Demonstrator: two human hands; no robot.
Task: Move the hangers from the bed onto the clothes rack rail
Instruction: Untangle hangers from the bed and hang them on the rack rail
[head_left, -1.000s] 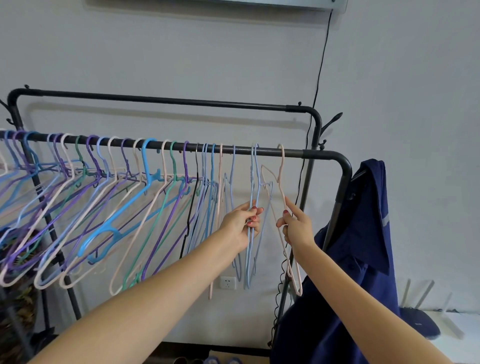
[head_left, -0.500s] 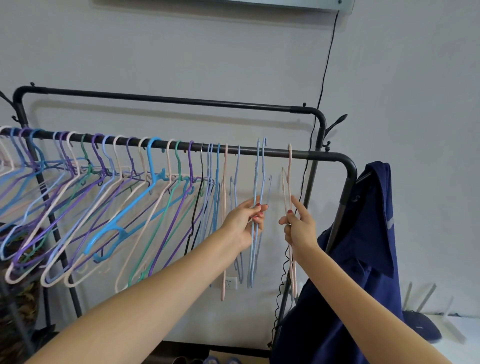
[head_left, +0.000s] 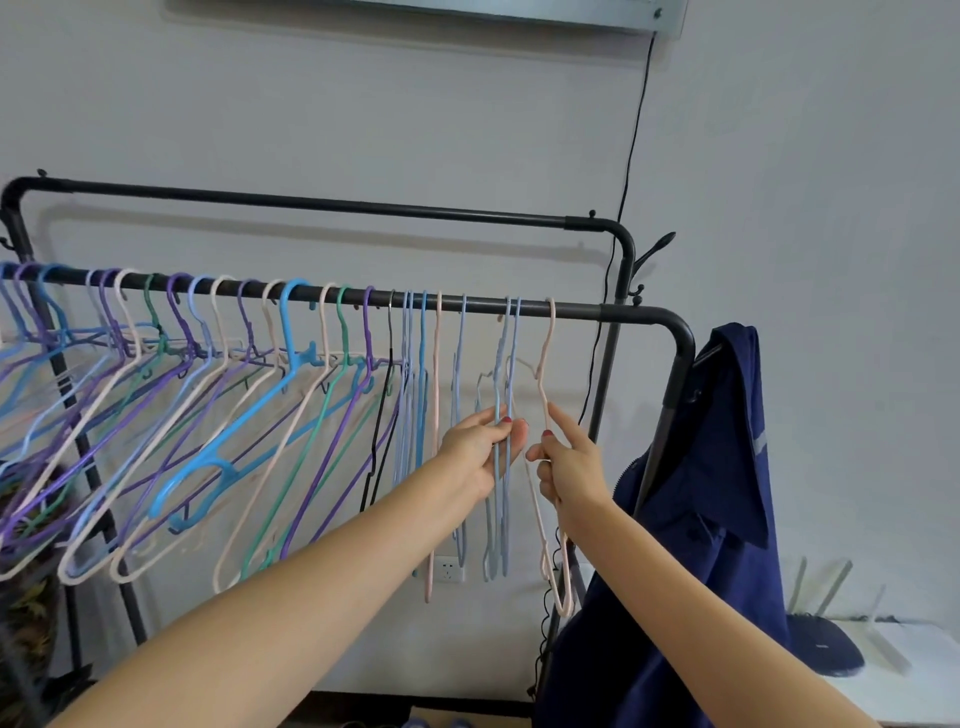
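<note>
At the right-hand end of the front rail, the fingers (head_left: 501, 423) of the left hand (head_left: 480, 449) are pinched closed around the wire shoulders of a pair of pale blue slim plastic hangers (head_left: 506, 395), thumb on the near side, red-painted nails visible. Just beside it, the right hand (head_left: 563, 462) is curled closed around one arm of a pale pink slim plastic hanger (head_left: 545, 358), its index finger extended upward along the wire. Both sets of hooks sit over the front black metal tube rail (head_left: 571, 310) of the clothes rack; the pink hook is the last one before the rail's right bend, the two blue hooks just left of it. The hands are near each other but apart.

Left of the held hangers, a row of thin light blue and pink hangers (head_left: 431, 395) hangs edge-on to the camera. Farther left, a dense group of purple, teal, bright blue and cream hangers (head_left: 218, 415) fans out at an angle along the same rail. A second, higher black rail (head_left: 322, 203) runs behind, near the grey wall (head_left: 363, 104). A dark navy garment (head_left: 722, 467) is draped over the rack's right post. A white wall socket (head_left: 448, 569) shows below the hangers, and a black cable (head_left: 631, 156) runs down the wall.
</note>
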